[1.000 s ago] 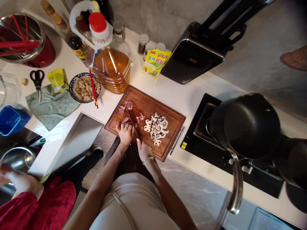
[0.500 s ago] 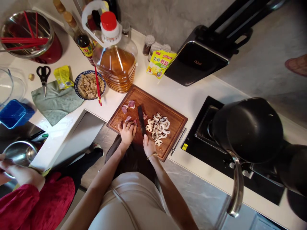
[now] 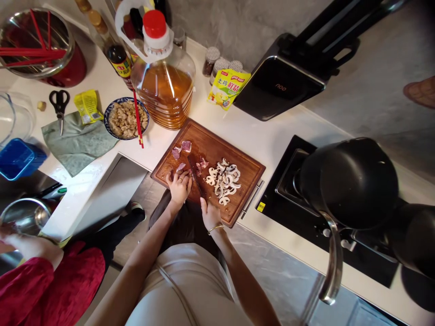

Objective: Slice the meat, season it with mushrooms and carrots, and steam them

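Knife blade nearer left hand now; ahead of right grip

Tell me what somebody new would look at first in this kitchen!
Probably the wooden cutting board in the middle, where the right hand holds a dark knife and the left hand is at the pieces of meat, with white sliced mushrooms to the right. Next might be the big jug with its red cap, just beyond the board's far left corner. Then the big black pot on the stove at the right.
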The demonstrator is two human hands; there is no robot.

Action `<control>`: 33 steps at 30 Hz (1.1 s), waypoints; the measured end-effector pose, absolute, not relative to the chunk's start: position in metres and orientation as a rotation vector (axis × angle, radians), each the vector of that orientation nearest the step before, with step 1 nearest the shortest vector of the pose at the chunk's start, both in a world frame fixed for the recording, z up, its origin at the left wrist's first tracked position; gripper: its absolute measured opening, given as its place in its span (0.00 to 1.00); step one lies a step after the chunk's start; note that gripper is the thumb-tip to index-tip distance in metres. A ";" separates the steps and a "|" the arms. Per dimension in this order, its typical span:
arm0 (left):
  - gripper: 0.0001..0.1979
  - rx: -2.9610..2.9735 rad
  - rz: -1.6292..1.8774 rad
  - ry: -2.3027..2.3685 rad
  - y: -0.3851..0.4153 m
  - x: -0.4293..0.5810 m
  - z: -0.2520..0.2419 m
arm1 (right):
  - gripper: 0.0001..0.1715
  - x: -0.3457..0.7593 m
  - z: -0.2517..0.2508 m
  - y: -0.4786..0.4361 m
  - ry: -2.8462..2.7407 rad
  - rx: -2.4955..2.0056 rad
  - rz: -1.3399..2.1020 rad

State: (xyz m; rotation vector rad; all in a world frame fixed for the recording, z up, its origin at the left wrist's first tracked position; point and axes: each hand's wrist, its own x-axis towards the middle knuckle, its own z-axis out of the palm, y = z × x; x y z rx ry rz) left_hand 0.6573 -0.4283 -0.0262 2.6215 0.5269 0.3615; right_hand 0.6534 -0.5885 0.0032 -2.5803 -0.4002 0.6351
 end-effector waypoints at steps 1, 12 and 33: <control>0.11 2.627 0.360 0.533 -0.428 0.657 -0.026 | 0.31 0.653 0.004 -0.590 -0.404 -2.593 0.625; 0.10 2.679 0.321 0.524 -0.428 0.659 -0.020 | 0.29 0.660 0.029 -0.579 -0.304 -2.702 0.935; 0.12 2.637 0.261 0.533 -0.427 0.656 -0.021 | 0.32 0.680 0.003 -0.571 -0.360 -2.475 0.551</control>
